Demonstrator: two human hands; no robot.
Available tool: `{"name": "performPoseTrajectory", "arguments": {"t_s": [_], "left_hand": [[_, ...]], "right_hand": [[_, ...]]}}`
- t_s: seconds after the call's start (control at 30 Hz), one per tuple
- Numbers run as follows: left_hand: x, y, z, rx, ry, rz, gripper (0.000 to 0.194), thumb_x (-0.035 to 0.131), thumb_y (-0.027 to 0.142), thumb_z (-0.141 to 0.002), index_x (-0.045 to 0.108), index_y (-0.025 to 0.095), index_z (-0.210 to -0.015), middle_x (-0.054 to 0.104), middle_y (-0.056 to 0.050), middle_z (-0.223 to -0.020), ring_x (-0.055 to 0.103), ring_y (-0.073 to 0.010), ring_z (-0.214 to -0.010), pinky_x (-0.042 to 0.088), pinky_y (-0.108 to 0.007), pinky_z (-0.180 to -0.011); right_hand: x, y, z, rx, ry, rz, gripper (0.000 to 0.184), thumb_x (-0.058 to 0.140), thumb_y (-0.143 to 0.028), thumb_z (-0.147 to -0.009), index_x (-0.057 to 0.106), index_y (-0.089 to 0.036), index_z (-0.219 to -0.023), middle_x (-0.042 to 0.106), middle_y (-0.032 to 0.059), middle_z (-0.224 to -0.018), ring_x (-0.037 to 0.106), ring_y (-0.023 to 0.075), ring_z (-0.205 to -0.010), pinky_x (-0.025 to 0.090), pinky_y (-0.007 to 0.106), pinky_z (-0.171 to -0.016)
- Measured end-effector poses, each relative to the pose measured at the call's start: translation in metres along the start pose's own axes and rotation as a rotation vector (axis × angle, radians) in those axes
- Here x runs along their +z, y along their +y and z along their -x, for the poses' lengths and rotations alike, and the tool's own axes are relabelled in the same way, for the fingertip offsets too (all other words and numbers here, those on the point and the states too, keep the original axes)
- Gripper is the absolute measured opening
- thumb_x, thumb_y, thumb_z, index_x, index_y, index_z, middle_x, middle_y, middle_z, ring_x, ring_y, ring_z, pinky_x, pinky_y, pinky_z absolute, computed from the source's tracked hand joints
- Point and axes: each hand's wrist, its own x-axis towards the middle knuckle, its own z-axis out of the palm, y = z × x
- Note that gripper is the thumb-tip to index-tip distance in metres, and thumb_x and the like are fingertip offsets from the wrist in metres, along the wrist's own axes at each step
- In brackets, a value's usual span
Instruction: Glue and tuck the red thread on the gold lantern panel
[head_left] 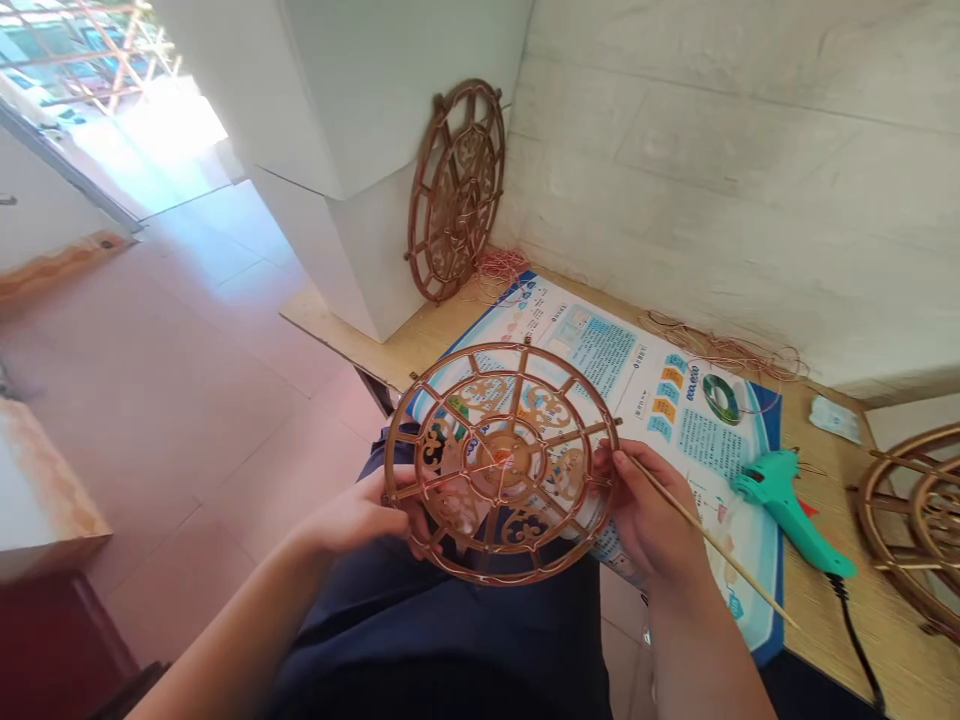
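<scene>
A round brown openwork wheel frame [525,385] with spokes and scroll ornaments is held tilted above my lap. My left hand [375,515] closes on its left rim, with some fingers behind it. At the right rim, my right hand [660,510] grips the frame and also pinches a thin wooden stick [724,555], which slants down to the right. Pinkish wire or cord runs along the rings and spokes. A small orange-red spot [502,458] shows at the hub. Fingers under the frame are partly hidden by it.
A teal glue gun [799,515] lies on a printed poster [592,310] over the wooden bench [817,625]. Similar frames stand against the pillar [457,195] and lie at the right edge [911,510]. Tangled wire [727,350] and a small white packet [834,418] are near the wall.
</scene>
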Motion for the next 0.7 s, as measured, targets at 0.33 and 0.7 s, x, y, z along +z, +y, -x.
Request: {"name": "performPoseTrajectory", "arguments": {"t_s": [0.33,0.7], "left_hand": [[0.019,0.017,0.008,0.040,-0.013,0.012,0.063,0.066,0.010,-0.068,0.071,0.016,-0.130,0.081,-0.006,-0.082,0.080,-0.0250,-0.081,0.061,-0.029,-0.073],[0.022,0.000,0.003,0.088,0.112,0.105,0.059,0.067,0.008,-0.067,0.068,0.014,-0.125,0.079,-0.011,-0.102,0.079,-0.0237,-0.076,0.063,-0.028,-0.064]], "right_hand": [[0.000,-0.002,0.000,0.016,0.040,-0.002,0.043,0.102,-0.048,-0.060,0.081,-0.022,-0.086,0.071,0.0049,-0.079,0.063,0.0153,-0.069,0.051,0.023,-0.052],[-0.003,0.000,-0.001,0.003,0.013,-0.020,0.036,0.095,-0.044,-0.070,0.080,-0.023,-0.094,0.074,0.0049,-0.083,0.069,0.0175,-0.071,0.056,0.028,-0.058]]}}
